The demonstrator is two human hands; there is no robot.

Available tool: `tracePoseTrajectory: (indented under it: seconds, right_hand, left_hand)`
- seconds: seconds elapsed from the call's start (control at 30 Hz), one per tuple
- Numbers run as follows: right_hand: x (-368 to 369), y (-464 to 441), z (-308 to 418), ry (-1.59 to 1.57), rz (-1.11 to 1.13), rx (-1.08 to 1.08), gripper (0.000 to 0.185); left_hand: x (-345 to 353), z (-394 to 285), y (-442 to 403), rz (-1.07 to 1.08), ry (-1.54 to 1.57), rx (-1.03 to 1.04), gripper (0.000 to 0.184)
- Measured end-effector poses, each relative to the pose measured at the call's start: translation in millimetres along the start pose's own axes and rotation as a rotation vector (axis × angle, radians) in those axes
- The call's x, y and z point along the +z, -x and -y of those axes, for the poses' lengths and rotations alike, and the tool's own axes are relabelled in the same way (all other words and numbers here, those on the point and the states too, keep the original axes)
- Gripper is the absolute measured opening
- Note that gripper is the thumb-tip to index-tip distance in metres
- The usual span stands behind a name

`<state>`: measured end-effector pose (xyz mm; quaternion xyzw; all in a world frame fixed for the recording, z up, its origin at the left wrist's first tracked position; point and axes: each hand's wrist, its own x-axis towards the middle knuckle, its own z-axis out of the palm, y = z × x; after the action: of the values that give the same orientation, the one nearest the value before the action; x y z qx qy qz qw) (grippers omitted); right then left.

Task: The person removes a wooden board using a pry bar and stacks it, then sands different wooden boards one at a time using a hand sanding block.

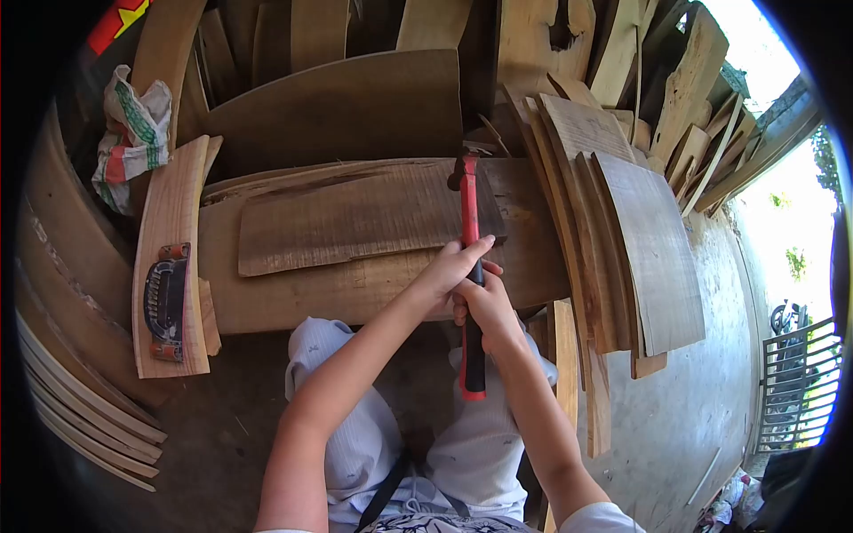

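Observation:
A hammer [470, 213] with a red and black handle stands out in front of me, its dark head at the far end. My left hand [451, 269] is closed on the handle at its middle, thumb along the red part. Just below and to the right, my right hand [486, 300] is wrapped round the black grip. Beyond the hands, a dark curved board [346, 218] lies on a wider wooden plank [373, 298].
A light board [169, 231] on the left bears a black-handled sanding tool [164, 302]. Stacked boards [649, 249] stand at the right. A plastic sack [133, 138] hangs at the upper left. Curved wood strips [89, 417] lie lower left.

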<state>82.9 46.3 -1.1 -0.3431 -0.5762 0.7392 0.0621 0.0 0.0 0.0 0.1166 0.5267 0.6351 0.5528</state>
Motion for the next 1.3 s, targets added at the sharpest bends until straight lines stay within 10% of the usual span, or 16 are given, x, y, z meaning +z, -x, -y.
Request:
tracePoseTrajectory:
  seconds: [1.3]
  right_hand:
    - [16,-3,-10,0.005,-0.051,0.049,0.005]
  left_hand:
    - [-16,14,-11,-0.175,-0.206,0.111,0.031]
